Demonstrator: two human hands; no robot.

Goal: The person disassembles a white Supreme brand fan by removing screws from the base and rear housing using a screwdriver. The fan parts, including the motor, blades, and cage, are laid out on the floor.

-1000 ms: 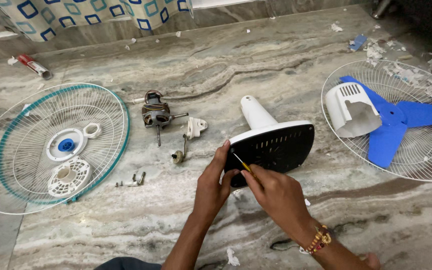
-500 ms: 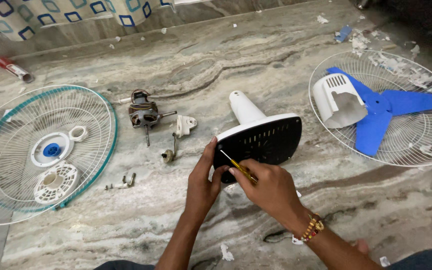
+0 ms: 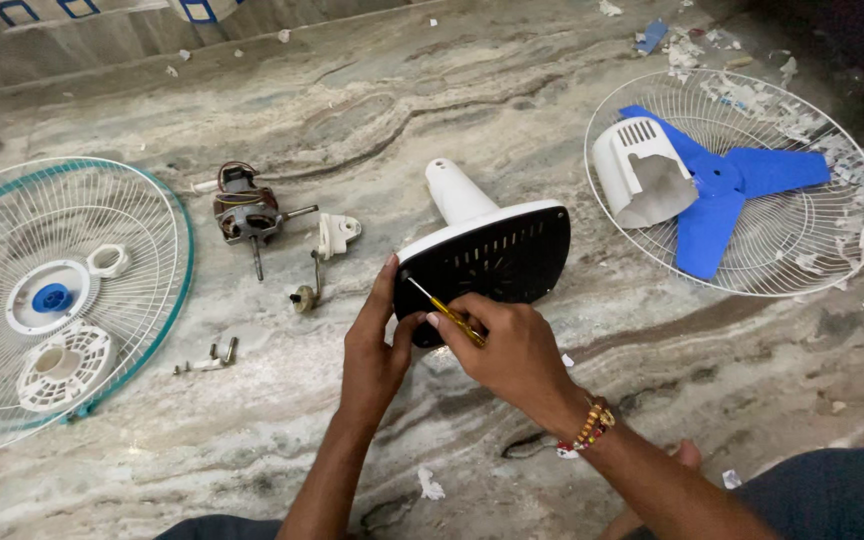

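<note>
Fan base: white shell, black perforated underside, tipped on edge near the middle of the floor, underside turned to the person, neck pointing away. Judged to be tilted this way to expose the bottom plate.

Left hand: fingers closed around the base's left edge, thumb on the black plate, bracing the base so it does not roll.

Screwdriver: thin shaft, yellow handle, tip set against the plate near its upper left corner, where a fastener probably sits; the screw itself is too small to tell.

Right hand: fingers clamped on the screwdriver handle, beaded bracelet at the wrist.

Bracket: white, with crank link, just left of the base.

Motor: bare copper windings, shaft out, left of the bracket.

Loose screws: small cluster, gathered near the left grille.

Teal-rimmed grille: flat at far left, serving as a tray for a blue hub, a white ring and a round white plate.

White grille: flat at upper right, carrying the blue blade and the white motor cover. Paper scraps lie about it.
</note>
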